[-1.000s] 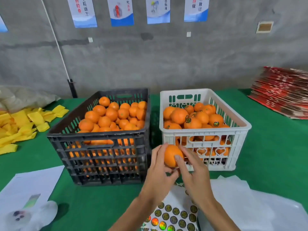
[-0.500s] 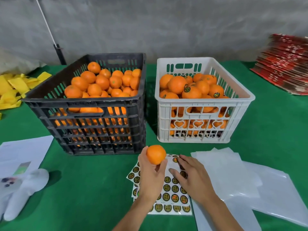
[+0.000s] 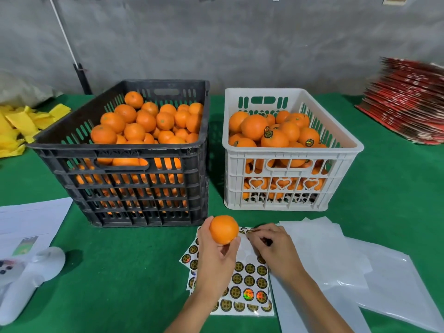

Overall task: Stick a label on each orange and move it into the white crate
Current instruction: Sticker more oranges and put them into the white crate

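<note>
Peeling a label for the orange in hand

The left hand grips an orange in its curled fingers and thumb, holding it up just above the near end of the sticker sheet. The right hand rests on the far end of that sheet with its fingers curled down, seemingly pinching at a round label there; the fingertips hide the label itself, so whether it has lifted free cannot be told. Judging by this, the step in hand is picking a label off the sheet. The next move calls for carrying that label across to the bare skin of the held fruit and pressing it flat, then reaching forward and to the right to set the fruit in the white crate, which already holds labelled oranges. The black crate beside it holds the unlabelled ones, on the green table
</note>
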The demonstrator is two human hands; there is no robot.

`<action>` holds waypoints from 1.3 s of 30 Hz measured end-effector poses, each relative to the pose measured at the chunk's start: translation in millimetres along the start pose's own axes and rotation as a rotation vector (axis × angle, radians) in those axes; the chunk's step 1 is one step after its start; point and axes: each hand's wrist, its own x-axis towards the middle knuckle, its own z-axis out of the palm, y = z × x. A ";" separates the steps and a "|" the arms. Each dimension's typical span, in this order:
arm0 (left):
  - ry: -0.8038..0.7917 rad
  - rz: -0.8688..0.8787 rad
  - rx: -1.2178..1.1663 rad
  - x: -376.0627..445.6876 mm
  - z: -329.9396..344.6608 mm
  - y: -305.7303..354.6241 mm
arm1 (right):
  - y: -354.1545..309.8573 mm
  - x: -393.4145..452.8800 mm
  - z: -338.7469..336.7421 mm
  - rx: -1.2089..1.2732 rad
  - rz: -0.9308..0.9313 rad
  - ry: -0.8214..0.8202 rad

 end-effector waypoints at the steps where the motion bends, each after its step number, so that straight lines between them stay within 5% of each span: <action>1: -0.005 0.006 -0.001 -0.1 -0.2 -0.1 | 0.5 2.3 -0.6 -0.001 0.005 0.003; 8: -0.008 0.027 0.025 -0.8 -0.3 0.3 | 4.5 2.8 -9.0 -0.159 -0.128 -0.105; 18: -0.022 0.020 0.014 -1.9 -1.2 -1.2 | 6.8 1.0 -9.5 -0.212 -0.259 -0.055; 33: -0.027 -0.008 0.016 -1.4 -2.6 -1.3 | 10.2 0.7 -7.0 0.008 -0.158 -0.088; 39: -0.031 -0.018 0.025 -2.0 -2.6 1.5 | 13.5 1.9 -1.6 -0.117 -0.160 -0.043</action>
